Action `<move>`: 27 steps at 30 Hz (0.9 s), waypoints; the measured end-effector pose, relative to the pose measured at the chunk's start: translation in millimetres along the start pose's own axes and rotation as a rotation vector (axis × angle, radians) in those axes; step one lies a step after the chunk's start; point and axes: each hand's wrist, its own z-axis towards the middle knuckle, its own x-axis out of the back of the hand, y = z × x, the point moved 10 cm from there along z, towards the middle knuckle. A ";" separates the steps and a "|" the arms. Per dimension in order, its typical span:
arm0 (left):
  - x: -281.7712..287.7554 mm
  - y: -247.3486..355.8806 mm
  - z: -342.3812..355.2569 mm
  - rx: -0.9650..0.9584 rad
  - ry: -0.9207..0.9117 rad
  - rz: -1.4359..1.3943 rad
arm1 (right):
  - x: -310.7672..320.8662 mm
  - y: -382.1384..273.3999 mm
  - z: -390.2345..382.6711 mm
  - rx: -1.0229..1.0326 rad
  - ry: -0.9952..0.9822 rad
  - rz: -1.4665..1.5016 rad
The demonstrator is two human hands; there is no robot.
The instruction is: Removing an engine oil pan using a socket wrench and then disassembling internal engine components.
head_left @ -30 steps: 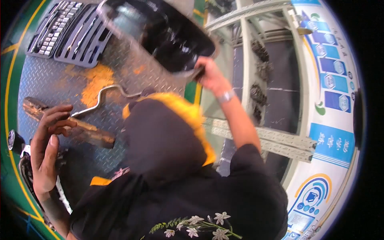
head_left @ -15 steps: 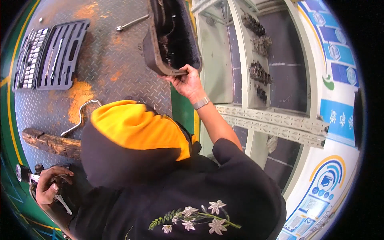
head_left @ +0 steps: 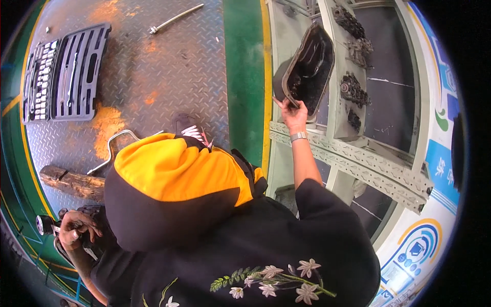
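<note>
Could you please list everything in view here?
Pan: one, dark, right
Tool case: one, grey, upper left
Straight bar: one, silver, top
Cranked bar: one, silver, left
Wood block: one, brown, left
Round fitting: one, black, lower left
Plate platform: one, grey, left
Rack: one, pale, right
Metal parts: several, dark, on rack
Wall panel: one, blue, white, right
Shoe: one, dark, near centre
Hoodie: one, black and yellow, bottom
Left hand: one, lower left
Right hand: one, holding pan

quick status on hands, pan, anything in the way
Right hand gripping dark pan by near rim. Left hand half-open, nothing seen held. Pale rack close, contact unclear; metal parts right of pan.
</note>
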 end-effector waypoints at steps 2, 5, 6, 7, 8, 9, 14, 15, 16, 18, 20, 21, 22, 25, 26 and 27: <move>12.0 -15.7 -21.2 -0.053 0.053 -0.100 | 50.9 2.2 25.1 0.023 0.120 -0.080; -9.5 -28.6 -26.5 0.064 -0.012 -0.082 | 102.4 12.9 23.9 0.055 0.329 -0.155; -15.6 -28.4 -21.5 0.119 -0.083 -0.066 | 116.3 13.6 12.3 0.044 0.325 -0.191; -16.5 -25.5 -15.6 0.142 -0.122 -0.048 | 129.2 20.5 -3.9 0.038 0.401 -0.184; -17.0 -22.6 -7.4 0.163 -0.170 -0.026 | 137.8 25.8 -14.1 0.029 0.370 -0.144; -15.8 -16.0 -0.7 0.141 -0.185 -0.019 | 139.8 39.2 -28.6 -0.009 0.396 -0.229; 25.3 -26.6 -5.1 0.034 -0.017 -0.051 | 157.0 121.1 -41.2 -0.238 0.393 -0.075; 33.7 -23.5 -1.1 0.023 0.050 0.057 | 152.9 129.1 -42.3 -0.183 0.375 -0.080; 36.0 -24.5 0.2 0.052 0.040 0.068 | 143.7 134.8 -52.2 -0.134 0.374 -0.098; 47.9 -21.7 10.5 0.047 0.041 0.071 | 152.2 136.1 -54.4 -0.126 0.306 0.075; 58.9 -26.5 18.9 0.041 -0.109 -0.019 | 159.4 155.8 -50.1 -0.165 0.352 0.109; 64.8 -26.9 20.6 0.051 -0.059 -0.017 | 160.7 166.5 -44.8 -0.164 0.364 0.113; 65.9 -27.3 23.8 0.061 -0.016 -0.022 | 165.2 168.0 -41.1 -0.155 0.379 0.111; 75.0 -30.2 40.9 0.124 0.051 0.146 | 194.2 154.3 -37.8 -0.175 0.486 0.155; 87.3 -24.3 37.6 0.138 0.132 0.245 | 213.6 150.2 -28.7 -0.176 0.475 0.179; 98.1 -9.8 20.3 0.157 0.248 0.260 | 227.5 161.7 -14.1 -0.208 0.471 0.178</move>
